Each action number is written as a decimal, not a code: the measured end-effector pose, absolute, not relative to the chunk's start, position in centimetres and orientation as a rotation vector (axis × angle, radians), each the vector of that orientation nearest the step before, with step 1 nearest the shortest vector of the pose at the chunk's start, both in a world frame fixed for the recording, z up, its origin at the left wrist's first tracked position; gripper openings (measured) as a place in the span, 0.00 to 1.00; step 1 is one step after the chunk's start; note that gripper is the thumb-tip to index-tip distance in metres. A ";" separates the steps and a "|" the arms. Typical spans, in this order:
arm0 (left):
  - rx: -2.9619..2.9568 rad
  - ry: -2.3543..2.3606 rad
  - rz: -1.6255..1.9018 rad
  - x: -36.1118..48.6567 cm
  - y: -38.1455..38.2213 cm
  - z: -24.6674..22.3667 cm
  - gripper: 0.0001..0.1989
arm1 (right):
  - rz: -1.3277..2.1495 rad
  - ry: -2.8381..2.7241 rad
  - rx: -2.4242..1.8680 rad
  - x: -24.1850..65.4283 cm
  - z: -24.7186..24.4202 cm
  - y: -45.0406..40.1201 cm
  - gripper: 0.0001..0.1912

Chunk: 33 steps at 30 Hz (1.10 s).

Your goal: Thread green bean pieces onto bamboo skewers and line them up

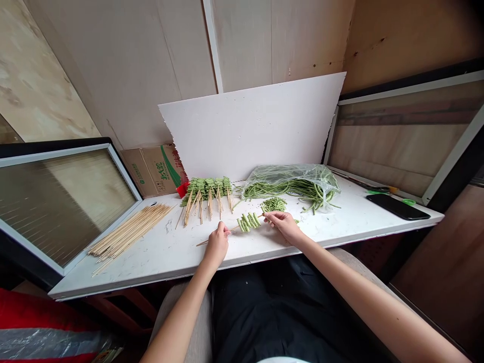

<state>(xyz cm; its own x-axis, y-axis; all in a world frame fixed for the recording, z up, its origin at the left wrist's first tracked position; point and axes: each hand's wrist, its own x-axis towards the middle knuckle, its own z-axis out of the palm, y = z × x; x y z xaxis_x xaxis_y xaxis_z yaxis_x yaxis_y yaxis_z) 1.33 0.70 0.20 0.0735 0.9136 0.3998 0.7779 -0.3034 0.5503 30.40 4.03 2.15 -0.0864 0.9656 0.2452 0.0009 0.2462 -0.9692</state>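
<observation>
My left hand [218,242] is closed on the lower part of a thin wooden skewer [235,228], whose bare end sticks out to the left. Short cut pieces of green bean [248,222] are threaded crosswise along the skewer, between my two hands. At its other end, my right hand [283,225] pinches near the tip with thumb and fingers. Just behind the right hand lies a small heap of cut bean pieces [274,204]. Filled bean skewers [210,187] are stacked at the back, their bare sticks pointing toward me.
Many bare skewers [132,229] lie on the white table [162,262] at left. A clear plastic bag [291,174] of long green beans [289,189] sits behind the heap. At right is a black phone [398,206]. A cardboard box [151,169] and a white board [253,131] stand behind.
</observation>
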 end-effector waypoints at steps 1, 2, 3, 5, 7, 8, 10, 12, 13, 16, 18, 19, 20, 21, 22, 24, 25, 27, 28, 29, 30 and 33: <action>2.153 1.722 1.061 1.4 0.7 0.2 0.07 | 1.064 -1.358 -0.993 30.4 2.1 4.1 0.25; 2.149 1.719 1.085 1.4 0.8 0.2 0.05 | 1.048 -1.328 -0.999 30.4 2.1 4.1 0.25; 2.142 1.717 1.115 1.4 0.8 0.3 0.04 | 1.034 -1.297 -1.004 30.4 2.0 4.2 0.26; 2.130 1.712 1.170 1.5 0.8 0.4 0.03 | 1.022 -1.231 -1.007 30.5 1.9 4.4 0.27; 2.123 1.700 1.198 1.5 0.7 0.5 0.05 | 1.029 -1.181 -1.001 30.6 1.7 4.6 0.28; 2.118 1.694 1.200 1.5 0.7 0.6 0.06 | 1.033 -1.171 -0.999 30.7 1.6 4.7 0.28; 2.099 1.686 1.194 1.6 0.5 0.7 0.08 | 1.042 -1.182 -0.995 30.8 1.7 4.7 0.27; 2.087 1.681 1.174 1.6 0.4 0.9 0.11 | 1.049 -1.203 -0.987 30.8 1.8 4.6 0.25; 2.089 1.675 1.160 1.6 0.3 0.9 0.12 | 1.051 -1.211 -0.982 30.9 1.9 4.5 0.25; 2.086 1.632 1.148 1.6 0.3 0.9 0.12 | 1.029 -1.242 -0.971 30.9 2.2 4.4 0.24; 2.059 1.598 1.188 1.5 0.4 0.6 0.12 | 1.001 -1.268 -0.976 30.8 2.4 4.2 0.24; 2.043 1.585 1.213 1.5 0.5 0.5 0.11 | 0.986 -1.276 -0.984 30.7 2.4 4.2 0.24; 2.031 1.576 1.235 1.4 0.5 0.3 0.11 | 0.974 -1.283 -0.994 30.6 2.4 4.1 0.25; 2.023 1.571 1.251 1.4 0.5 0.2 0.11 | 0.965 -1.286 -1.004 30.4 2.4 4.1 0.25; 2.018 1.568 1.261 1.4 0.6 0.1 0.12 | 0.960 -1.285 -1.010 30.3 2.4 4.0 0.24; 2.013 1.569 1.270 1.4 0.5 0.0 0.13 | 0.964 -1.268 -1.014 29.9 2.2 4.0 0.24; 2.011 1.574 1.273 1.4 0.5 0.0 0.13 | 0.968 -1.260 -1.015 29.7 2.1 4.1 0.23; 2.001 1.586 1.271 1.6 0.3 0.2 0.14 | 0.976 -1.252 -1.018 29.5 1.8 4.2 0.23; 1.994 1.589 1.266 1.6 0.3 0.3 0.15 | 0.976 -1.252 -1.022 29.4 1.7 4.2 0.24; 1.990 1.587 1.259 1.7 0.2 0.3 0.16 | 0.973 -1.247 -1.026 29.2 1.6 4.3 0.24; 1.991 1.582 1.250 1.7 0.2 0.4 0.16 | 0.969 -1.238 -1.031 29.1 1.5 4.2 0.24; 2.014 1.580 1.217 1.5 0.2 0.3 0.16 | 0.961 -1.182 -1.049 28.6 1.6 3.9 0.26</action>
